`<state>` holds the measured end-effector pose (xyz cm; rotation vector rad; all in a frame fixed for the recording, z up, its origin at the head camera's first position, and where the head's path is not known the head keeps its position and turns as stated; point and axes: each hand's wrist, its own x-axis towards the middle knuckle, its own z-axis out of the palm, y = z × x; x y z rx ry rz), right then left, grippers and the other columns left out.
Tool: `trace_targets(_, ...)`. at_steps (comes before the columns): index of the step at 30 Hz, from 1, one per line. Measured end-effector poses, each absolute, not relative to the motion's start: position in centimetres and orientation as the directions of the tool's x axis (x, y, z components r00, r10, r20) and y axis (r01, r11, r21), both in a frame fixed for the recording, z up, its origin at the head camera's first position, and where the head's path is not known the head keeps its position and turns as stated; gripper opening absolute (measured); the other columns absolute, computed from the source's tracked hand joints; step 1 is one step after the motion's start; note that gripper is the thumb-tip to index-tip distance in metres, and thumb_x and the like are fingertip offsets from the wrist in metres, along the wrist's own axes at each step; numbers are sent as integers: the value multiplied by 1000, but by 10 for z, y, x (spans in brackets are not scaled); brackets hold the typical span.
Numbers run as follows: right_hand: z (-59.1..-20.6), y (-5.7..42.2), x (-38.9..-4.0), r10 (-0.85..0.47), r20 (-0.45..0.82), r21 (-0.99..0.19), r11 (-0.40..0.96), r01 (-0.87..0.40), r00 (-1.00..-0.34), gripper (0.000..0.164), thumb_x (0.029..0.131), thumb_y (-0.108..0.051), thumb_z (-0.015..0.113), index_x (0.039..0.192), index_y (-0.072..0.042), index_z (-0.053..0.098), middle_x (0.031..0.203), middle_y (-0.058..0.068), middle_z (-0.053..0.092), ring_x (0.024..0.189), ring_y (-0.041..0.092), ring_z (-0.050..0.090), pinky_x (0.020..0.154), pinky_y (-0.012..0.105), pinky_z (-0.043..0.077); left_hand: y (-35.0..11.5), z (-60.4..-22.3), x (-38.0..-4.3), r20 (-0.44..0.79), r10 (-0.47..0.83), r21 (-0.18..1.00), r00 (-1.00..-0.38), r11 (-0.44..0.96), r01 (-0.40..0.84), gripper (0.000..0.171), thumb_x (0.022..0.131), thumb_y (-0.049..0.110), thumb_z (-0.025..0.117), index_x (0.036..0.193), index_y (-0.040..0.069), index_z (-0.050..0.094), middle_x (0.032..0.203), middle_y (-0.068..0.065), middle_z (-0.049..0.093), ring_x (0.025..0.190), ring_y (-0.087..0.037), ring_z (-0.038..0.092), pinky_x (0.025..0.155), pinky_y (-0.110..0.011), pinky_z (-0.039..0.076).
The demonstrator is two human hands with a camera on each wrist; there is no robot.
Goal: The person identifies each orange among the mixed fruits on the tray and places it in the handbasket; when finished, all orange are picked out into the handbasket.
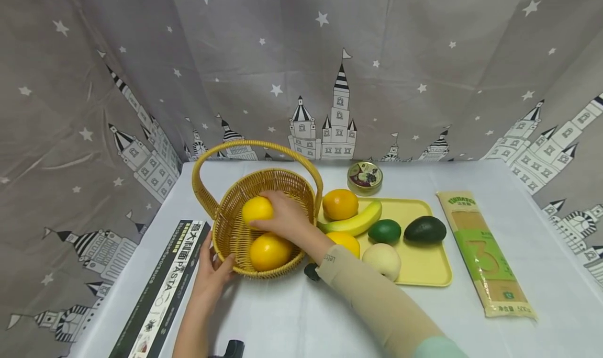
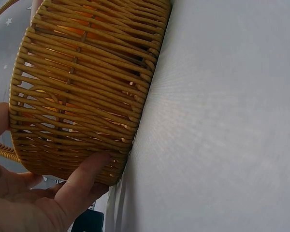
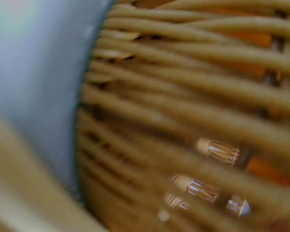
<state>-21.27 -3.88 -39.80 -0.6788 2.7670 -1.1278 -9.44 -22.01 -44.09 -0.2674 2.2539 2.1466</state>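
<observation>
A wicker basket [image 1: 226, 243] with a tall arched handle stands left of centre, its mouth tipped toward me. My left hand [image 1: 211, 274] grips its near left side, thumb at the rim; in the left wrist view the fingers lie against the outer weave. Inside the basket, my right hand [image 1: 286, 215] holds a yellow lemon-like fruit [image 1: 256, 212] by its right side. Just below that, an orange [image 1: 270, 252] lies in the basket. The right wrist view shows blurred weave close up, with the right hand's fingers out of sight.
A yellow tray [image 1: 426, 274] right of the basket bears a banana [image 1: 355, 223], an avocado [image 1: 425, 230], a green lime-like fruit [image 1: 384, 231], a pale round fruit [image 1: 382, 261] and oranges [image 1: 340, 204]. Around stand a tin [image 1: 365, 178], a pasta packet [image 1: 485, 253] and a long pasta box [image 1: 160, 290].
</observation>
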Motion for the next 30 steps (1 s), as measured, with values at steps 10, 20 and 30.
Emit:
trace_targets(10,-399,-63,-210,-460,74,-687,620,-380,-885,77,76,-51,76,140,-17,50,133,2,53,103,17,56,83,32,51,-220,-440,-95,-132,-109,989,-985,53,-138,82,99,2,46,155,24,-10,156,-22,7,131,-39,35,84,-23,54)
trace_targets(20,-412,-69,-210,-489,30,-664,642,-383,-872,76,75,-53,76,138,-18,51,131,0,54,101,14,56,83,31,51,-219,-439,-94,-129,-108,989,-986,55,-135,82,99,2,46,155,23,-10,156,-21,8,130,-38,36,84,-22,54)
trace_targets(30,-409,-68,-206,-546,40,-654,618,-436,-836,67,78,-50,75,134,-19,55,126,-4,58,106,12,55,89,30,49,-218,-439,-95,-133,-113,988,-985,59,-140,82,99,3,46,155,25,-10,156,-21,9,129,-38,38,85,-23,54)
